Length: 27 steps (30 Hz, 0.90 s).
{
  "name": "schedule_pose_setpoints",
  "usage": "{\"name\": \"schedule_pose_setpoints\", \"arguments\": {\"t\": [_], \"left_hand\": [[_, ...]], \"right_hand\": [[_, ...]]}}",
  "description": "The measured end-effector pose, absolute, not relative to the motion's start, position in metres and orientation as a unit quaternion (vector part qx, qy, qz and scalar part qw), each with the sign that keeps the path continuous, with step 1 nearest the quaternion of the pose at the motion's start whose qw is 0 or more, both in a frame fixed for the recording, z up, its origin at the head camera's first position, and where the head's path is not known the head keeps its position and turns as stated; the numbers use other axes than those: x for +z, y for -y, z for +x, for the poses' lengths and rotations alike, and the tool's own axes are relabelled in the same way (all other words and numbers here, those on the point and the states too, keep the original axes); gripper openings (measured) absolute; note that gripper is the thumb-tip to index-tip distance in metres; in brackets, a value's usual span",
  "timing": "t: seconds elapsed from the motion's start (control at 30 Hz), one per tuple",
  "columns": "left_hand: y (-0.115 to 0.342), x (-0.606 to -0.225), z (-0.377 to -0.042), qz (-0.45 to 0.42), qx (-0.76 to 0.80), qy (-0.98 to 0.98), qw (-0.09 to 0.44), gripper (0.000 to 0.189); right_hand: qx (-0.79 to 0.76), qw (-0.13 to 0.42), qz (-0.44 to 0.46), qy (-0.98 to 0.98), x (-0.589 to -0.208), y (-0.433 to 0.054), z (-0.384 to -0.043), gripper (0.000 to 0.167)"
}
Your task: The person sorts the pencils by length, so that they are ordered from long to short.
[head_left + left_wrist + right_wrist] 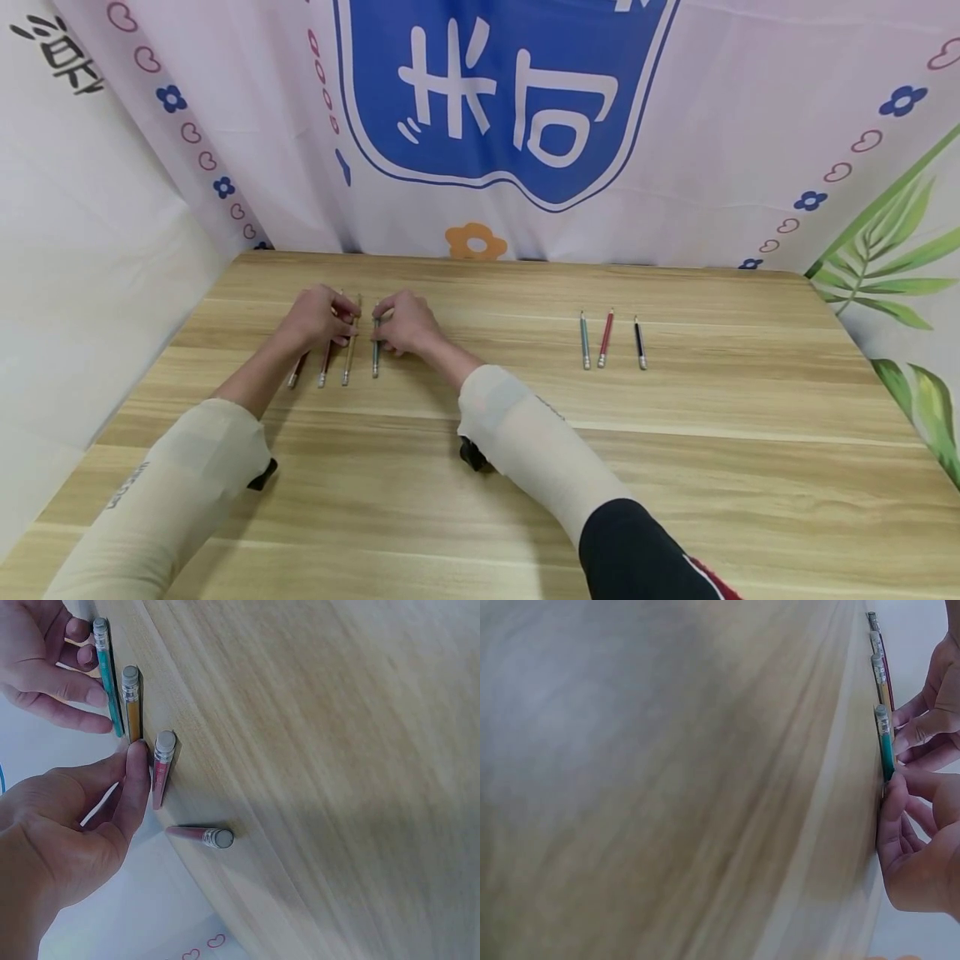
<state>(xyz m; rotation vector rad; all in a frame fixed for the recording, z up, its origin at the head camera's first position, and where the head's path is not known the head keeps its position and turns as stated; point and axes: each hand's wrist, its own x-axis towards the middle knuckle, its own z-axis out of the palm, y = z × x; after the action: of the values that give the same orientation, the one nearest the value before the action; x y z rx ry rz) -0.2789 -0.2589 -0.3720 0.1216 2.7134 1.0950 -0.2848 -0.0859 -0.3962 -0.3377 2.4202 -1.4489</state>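
At the left of the table, several eraser-topped pencils lie side by side. My left hand (317,321) pinches the yellow pencil (133,712) between thumb and finger, partway along its length. Just to the right, my right hand (405,323) holds the teal pencil (886,748) with its fingertips; the eraser end points toward me. A red pencil (160,776) lies left of the yellow one, its far part hidden by my left hand. Further left, a dark red pencil (191,832) rests at a slant, also partly covered in the head view.
On the right half of the wooden table (480,467) lie three more pencils: a teal pencil (585,342), a red pencil (606,339) and a black pencil (640,343). A printed curtain (262,125) hangs along the back edge.
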Motion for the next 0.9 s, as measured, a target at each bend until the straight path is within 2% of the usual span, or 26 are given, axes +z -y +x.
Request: {"name": "schedule_pose_setpoints", "arguments": {"t": [0.9], "left_hand": [[0.2591,-0.3722,-0.277,0.034,0.384,-0.916,0.111,0.031]], "right_hand": [[-0.512,0.154,-0.129,-0.835,-0.3968,0.0791,-0.2831,0.035]]}}
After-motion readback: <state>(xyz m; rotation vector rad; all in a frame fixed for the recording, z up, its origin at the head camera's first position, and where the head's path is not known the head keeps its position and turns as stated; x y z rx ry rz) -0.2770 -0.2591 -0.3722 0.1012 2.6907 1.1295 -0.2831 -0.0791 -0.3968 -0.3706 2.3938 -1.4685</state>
